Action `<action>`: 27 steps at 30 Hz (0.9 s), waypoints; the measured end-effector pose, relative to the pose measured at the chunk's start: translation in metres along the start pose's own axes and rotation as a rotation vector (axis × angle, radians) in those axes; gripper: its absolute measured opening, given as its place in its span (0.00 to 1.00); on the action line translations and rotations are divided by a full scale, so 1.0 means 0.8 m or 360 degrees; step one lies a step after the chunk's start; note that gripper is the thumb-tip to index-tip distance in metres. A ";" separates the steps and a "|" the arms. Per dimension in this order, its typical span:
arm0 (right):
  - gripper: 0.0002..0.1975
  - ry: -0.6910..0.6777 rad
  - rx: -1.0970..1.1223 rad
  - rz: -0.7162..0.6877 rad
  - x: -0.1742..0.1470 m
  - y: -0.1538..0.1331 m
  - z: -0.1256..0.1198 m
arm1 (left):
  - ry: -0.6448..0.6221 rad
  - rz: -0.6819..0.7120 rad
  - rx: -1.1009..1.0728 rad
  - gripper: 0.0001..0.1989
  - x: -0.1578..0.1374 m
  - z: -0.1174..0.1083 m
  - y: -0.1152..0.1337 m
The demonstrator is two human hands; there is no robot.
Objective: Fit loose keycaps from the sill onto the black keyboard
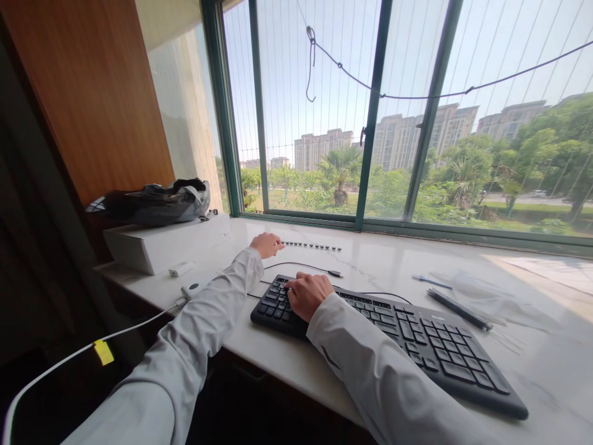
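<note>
A black keyboard (403, 337) lies at a slant on the white marble-patterned counter. My right hand (309, 293) rests over its left part, fingers curled down at the upper left keys; whatever is under the fingertips is hidden. Farther away, my left hand (267, 245) reaches to the left end of a straight row of small dark keycaps (315, 246). Its fingertips are pinched together there, too small to show what is between them. Along the keyboard's top row, several key spots look like bare sockets.
A black cable with a USB plug (334, 273) lies behind the keyboard. To the right are a bundle of dark sticks (458, 309), a thin blue tool (432, 282) and clear plastic (491, 293). A white box (162, 244) carrying a dark bag (157, 203) stands at left, near a white cable (134, 327).
</note>
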State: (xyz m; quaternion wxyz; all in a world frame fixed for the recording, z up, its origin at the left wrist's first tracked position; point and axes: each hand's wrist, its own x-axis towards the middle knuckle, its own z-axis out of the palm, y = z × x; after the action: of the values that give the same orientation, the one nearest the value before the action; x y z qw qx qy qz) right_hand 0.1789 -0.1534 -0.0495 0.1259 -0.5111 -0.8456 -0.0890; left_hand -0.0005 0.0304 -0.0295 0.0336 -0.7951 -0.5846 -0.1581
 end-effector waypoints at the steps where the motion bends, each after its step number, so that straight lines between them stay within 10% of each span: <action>1: 0.19 0.0018 0.0002 0.0004 0.000 0.000 -0.001 | 0.0029 -0.0071 0.0051 0.18 0.000 0.000 -0.002; 9: 0.19 0.0012 -0.0066 0.0043 -0.002 0.006 -0.008 | 0.0206 -0.0443 0.0255 0.20 -0.001 -0.003 -0.018; 27: 0.17 -0.0004 -0.0197 0.0303 -0.004 0.032 -0.006 | 0.0215 -0.0476 0.0246 0.18 -0.003 -0.012 -0.010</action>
State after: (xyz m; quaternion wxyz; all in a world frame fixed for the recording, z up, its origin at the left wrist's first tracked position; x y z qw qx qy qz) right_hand 0.2032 -0.1456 -0.0451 0.1010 -0.5961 -0.7862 -0.1280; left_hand -0.0111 0.0282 -0.0221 0.1098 -0.6820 -0.7031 -0.1689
